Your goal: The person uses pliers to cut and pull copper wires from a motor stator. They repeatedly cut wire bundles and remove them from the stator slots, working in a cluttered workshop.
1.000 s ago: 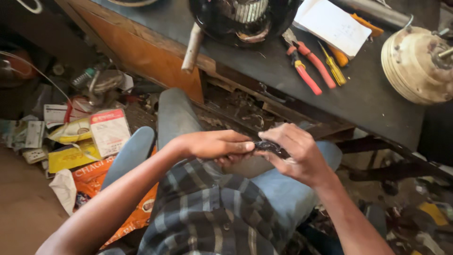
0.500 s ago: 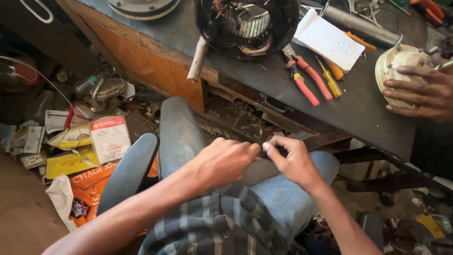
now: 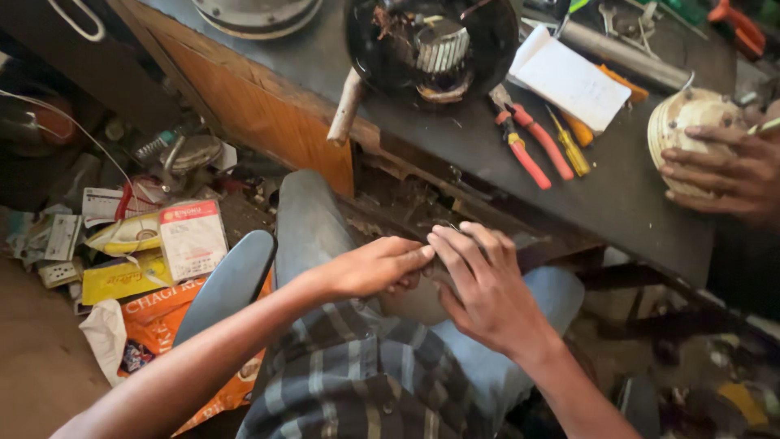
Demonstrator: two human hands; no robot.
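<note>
**Both hands meet over my lap, below the tabletop edge**

Grip first: my left hand (image 3: 370, 267) and my right hand (image 3: 481, 284) are pressed together fingertip to fingertip over my knees, and whatever small thing sits between them is hidden by the fingers, so I cannot tell whether either hand is closed on anything. Only a thin glint of metal shows just above my right fingers (image 3: 467, 244), too small to name.

Taking the dark tabletop (image 3: 617, 203) as the landmark: my hands hang just below its near edge, over my jeans. On it, directly beyond my hands, lie red-handled pliers (image 3: 532, 146) with a yellow screwdriver (image 3: 571, 150) just beside them. A white notepad (image 3: 573, 81) lies further back, and a black round motor housing (image 3: 431, 41) sits left of that. At the right end another person's hand (image 3: 715, 175) rests on a cream round casing (image 3: 682, 122). Left of the tabletop, on the floor, lie cardboard packets (image 3: 191, 240)
</note>
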